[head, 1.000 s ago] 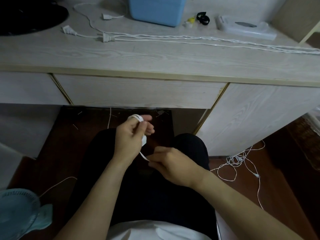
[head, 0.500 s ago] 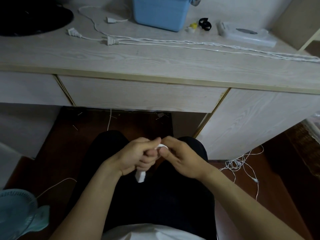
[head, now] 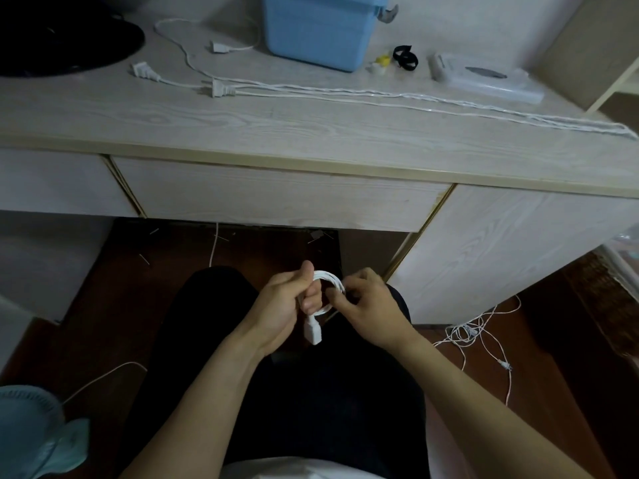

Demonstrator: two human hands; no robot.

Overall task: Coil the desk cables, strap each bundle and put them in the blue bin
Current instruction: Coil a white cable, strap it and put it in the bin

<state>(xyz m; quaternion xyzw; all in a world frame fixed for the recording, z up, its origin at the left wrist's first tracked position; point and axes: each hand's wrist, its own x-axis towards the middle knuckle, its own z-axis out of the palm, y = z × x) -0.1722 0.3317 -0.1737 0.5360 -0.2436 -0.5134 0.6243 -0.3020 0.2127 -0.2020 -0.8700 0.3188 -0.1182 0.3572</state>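
Over my lap, my left hand (head: 285,304) grips a small coil of white cable (head: 330,280), and its white plug (head: 313,331) hangs below my fingers. My right hand (head: 371,304) pinches the right side of the same coil. On the desk lie long white cables (head: 380,96) with plugs (head: 221,88) at their left ends. The blue bin (head: 320,29) stands at the back of the desk. Black straps (head: 405,57) lie just right of it.
A white flat box (head: 484,79) sits at the desk's back right and a dark round object (head: 62,39) at its back left. Tangled white cable (head: 473,335) lies on the floor to my right. A teal fan (head: 31,430) stands at lower left.
The coil has gone from my left fingers down to my lap; both hands now hold it, with more loops showing. The view has tilted slightly.
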